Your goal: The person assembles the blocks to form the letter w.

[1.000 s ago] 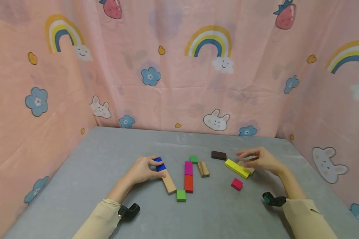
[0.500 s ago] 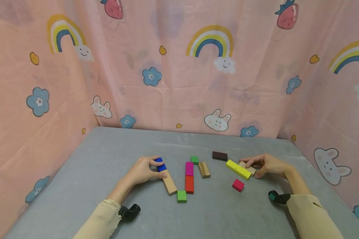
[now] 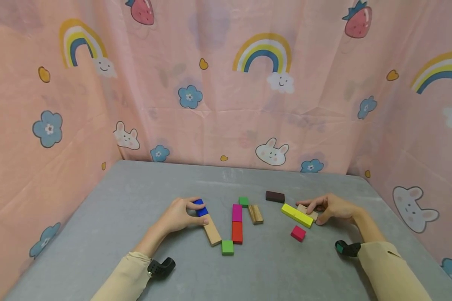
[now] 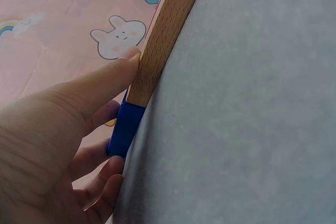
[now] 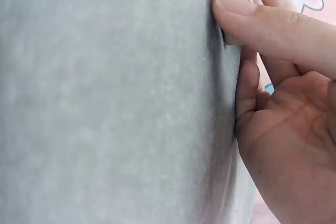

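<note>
Blue block (image 3: 201, 207) pinched in your left hand (image 3: 178, 215); your right hand (image 3: 333, 207) fingers grasp the small wood block (image 3: 307, 212) beside the yellow bar (image 3: 296, 215).

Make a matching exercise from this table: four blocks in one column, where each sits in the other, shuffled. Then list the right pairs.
Blocks
1. blue block
2. yellow block
3. dark brown block
4. crimson cube

Places
A. alone, nearer the person than the yellow one
B. between the left hand's fingertips
C. farthest back, left of the right hand
D. lying slantwise beside the small pale block that the right hand pinches

Pairs: 1-B, 2-D, 3-C, 4-A
</note>
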A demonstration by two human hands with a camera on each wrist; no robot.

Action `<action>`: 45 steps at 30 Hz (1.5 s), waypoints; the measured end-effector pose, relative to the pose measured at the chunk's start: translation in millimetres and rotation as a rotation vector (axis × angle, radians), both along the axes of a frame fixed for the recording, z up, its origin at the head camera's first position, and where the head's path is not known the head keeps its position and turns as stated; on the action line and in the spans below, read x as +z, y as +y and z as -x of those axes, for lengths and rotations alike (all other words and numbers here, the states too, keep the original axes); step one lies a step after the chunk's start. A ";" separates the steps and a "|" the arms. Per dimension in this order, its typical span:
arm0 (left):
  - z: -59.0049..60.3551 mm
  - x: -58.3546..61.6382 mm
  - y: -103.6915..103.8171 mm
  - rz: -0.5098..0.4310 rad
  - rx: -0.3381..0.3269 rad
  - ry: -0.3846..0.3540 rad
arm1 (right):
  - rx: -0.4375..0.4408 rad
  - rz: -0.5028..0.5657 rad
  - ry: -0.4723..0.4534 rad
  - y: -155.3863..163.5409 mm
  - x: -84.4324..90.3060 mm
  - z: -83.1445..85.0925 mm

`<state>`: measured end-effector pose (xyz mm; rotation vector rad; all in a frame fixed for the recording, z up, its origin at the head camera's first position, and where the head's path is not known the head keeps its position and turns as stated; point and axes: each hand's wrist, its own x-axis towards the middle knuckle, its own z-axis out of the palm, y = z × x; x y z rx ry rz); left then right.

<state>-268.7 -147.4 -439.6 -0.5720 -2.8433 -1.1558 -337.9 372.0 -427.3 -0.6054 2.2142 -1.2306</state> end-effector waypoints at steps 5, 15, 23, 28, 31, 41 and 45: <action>-1.4 0.1 0.1 -0.003 0.004 -0.001 | -0.011 0.000 -0.014 -1.4 -0.4 0.5; 0.0 0.2 0.0 -0.010 0.000 0.008 | -0.028 0.001 0.037 -1.3 -4.8 -1.4; 1.1 -1.8 -1.2 -0.015 -0.005 0.017 | -0.079 -0.007 0.074 -5.3 -4.6 -4.9; 1.8 -2.7 -1.0 -0.020 -0.008 0.012 | -0.090 -0.004 0.085 -5.8 -5.9 -5.0; 0.8 -2.0 -0.6 -0.026 -0.010 0.004 | -0.085 0.019 0.070 -4.8 -8.1 -3.8; -0.5 -1.0 0.1 -0.023 -0.006 0.005 | -0.111 0.046 0.043 -6.3 -5.7 -6.9; -1.0 0.1 0.7 -0.021 -0.002 0.001 | -0.119 0.051 0.047 -7.1 -3.1 -9.4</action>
